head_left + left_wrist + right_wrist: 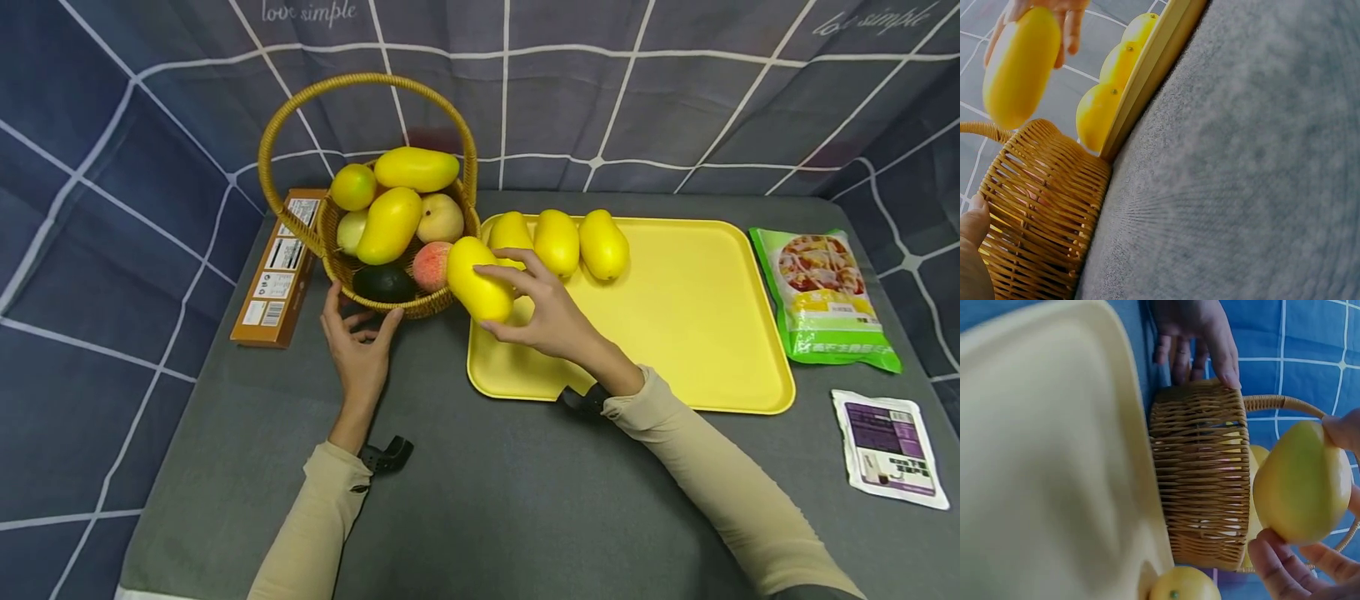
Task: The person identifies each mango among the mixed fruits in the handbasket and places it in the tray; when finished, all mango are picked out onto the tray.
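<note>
My right hand (543, 304) grips a yellow mango (478, 279), fingers and thumb spread around its sides. The mango is raised beside the right rim of a wicker basket (431, 307). At the basket's near left side, my left hand (358, 358) touches the wall and rim with thumb and fingers apart; its thumb (975, 222) lies against the weave in the left wrist view. Inside the basket are two mangoes (390, 225), a yellow-green citrus fruit (353, 187), a pale round fruit (440, 218), a peach (432, 266), a dark avocado (384, 284) and a partly hidden pale-green fruit (351, 232).
Three mangoes (557, 242) lie along the far left edge of a yellow tray (675, 333). A brown box (273, 283) stands left of the basket, whose handle (367, 79) arches high. Right of the tray are a green food bag (828, 300) and a white-and-purple pouch (890, 447).
</note>
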`<control>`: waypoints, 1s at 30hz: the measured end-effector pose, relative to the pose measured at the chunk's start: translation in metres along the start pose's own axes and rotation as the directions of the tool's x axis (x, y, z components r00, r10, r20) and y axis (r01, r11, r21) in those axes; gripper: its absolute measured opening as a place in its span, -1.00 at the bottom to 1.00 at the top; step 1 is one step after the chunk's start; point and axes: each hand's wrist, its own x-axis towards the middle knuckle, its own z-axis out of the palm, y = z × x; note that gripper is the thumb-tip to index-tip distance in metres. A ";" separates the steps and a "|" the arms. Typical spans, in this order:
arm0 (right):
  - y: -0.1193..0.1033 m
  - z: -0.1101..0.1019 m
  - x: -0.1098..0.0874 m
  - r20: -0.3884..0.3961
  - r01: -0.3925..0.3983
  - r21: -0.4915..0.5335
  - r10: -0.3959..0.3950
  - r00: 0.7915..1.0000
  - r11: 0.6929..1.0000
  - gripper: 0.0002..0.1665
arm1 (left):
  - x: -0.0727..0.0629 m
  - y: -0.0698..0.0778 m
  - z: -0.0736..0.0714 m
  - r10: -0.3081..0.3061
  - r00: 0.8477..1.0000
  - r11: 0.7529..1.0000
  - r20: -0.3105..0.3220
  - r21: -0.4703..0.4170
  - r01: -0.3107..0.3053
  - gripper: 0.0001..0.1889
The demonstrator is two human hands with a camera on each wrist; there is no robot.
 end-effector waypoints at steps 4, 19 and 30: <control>0.002 -0.001 -0.015 -0.003 -0.099 0.062 0.099 0.995 0.993 -0.26 | 0.000 -0.007 0.000 -0.001 1.000 1.000 -0.001 0.004 0.001 -0.09; 0.008 0.011 -0.061 0.011 -0.195 0.011 0.195 0.981 0.981 -0.23 | -0.004 0.029 -0.002 -0.002 1.000 1.000 0.013 -0.020 0.003 -0.15; 0.005 0.020 -0.066 0.035 -0.273 -0.059 0.275 0.961 0.960 -0.15 | -0.004 0.031 -0.002 -0.008 1.000 1.000 0.017 -0.024 0.008 -0.15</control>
